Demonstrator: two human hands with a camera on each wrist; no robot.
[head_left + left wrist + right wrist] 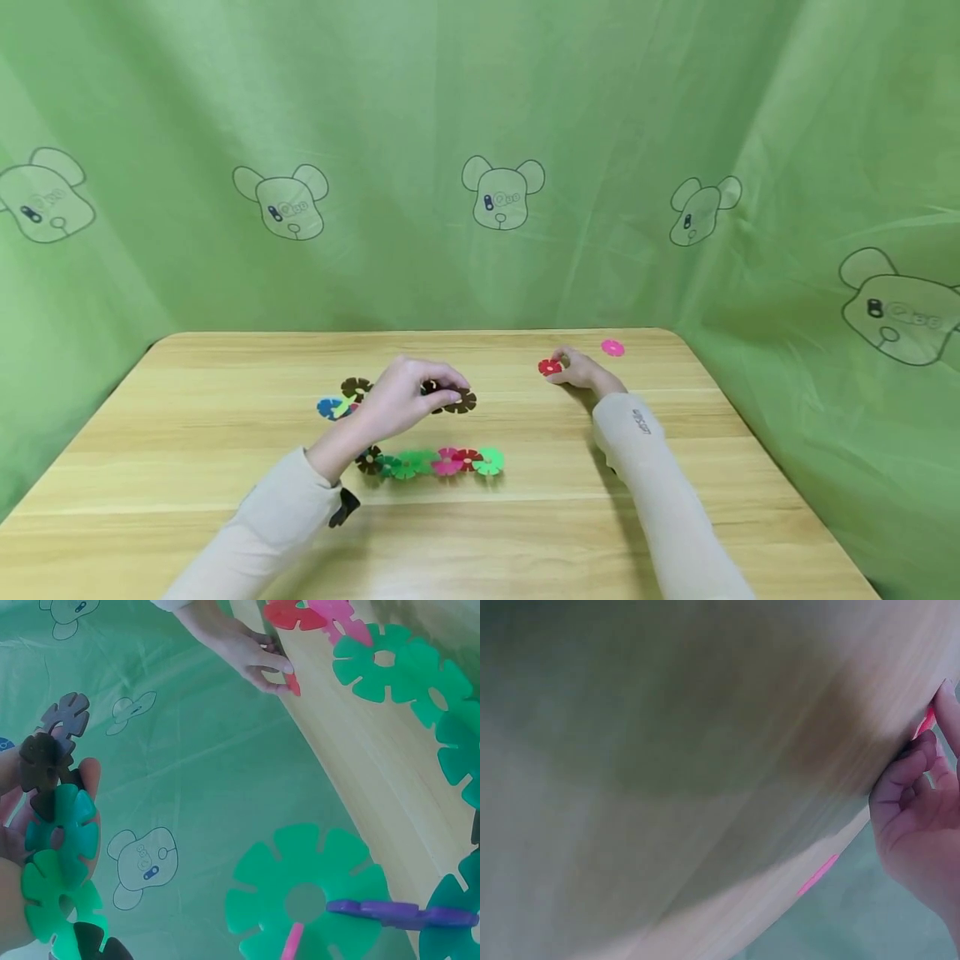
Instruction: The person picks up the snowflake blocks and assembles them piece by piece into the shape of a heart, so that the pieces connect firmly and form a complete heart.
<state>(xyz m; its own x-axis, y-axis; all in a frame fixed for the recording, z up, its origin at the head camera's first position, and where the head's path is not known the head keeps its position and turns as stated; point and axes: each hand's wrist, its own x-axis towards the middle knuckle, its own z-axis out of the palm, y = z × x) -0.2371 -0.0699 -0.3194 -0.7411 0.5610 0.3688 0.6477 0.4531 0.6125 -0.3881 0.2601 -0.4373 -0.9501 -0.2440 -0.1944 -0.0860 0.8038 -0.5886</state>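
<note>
My left hand (401, 400) holds a chain of interlocked flower-shaped plastic discs by its brown end disc (460, 401), raised over the table. The chain curves round past a blue disc (327, 408) and a front row of green (408, 465), pink and red discs, finishing in a light green disc (489, 461). Part of it is hidden behind the left hand and wrist. Over on the right, my right hand (583, 372) pinches a loose red disc (550, 367) at the tabletop; the right wrist view shows only a sliver of that disc (927, 720) between the fingers.
A loose pink disc (612, 347) lies near the table's back right edge, beyond the right hand. The wooden table (562, 533) is bordered at the back and sides by a green curtain (390, 275) printed with bear heads.
</note>
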